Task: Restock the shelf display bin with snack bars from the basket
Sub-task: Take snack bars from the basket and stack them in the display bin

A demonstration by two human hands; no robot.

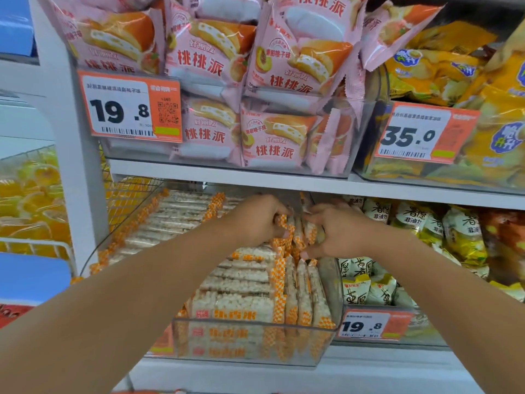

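Note:
A clear plastic display bin (pixel 250 344) on the lower shelf holds several puffed-rice snack bars (pixel 241 280) in orange-checked wrappers, stacked flat on the left and standing on edge on the right. Both hands reach into the back right of the bin. My left hand (pixel 255 220) and my right hand (pixel 338 230) together grip a small bunch of upright snack bars (pixel 295 230), fingers curled round their ends. The basket is not in view.
A wire rack (pixel 133 194) stands left of the bin. Green-white snack packs (pixel 366 282) fill the neighbouring bin on the right. The shelf above (pixel 199 173) carries pink peach-pie packs (pixel 272 143) and yellow bags (pixel 500 132), close over my hands.

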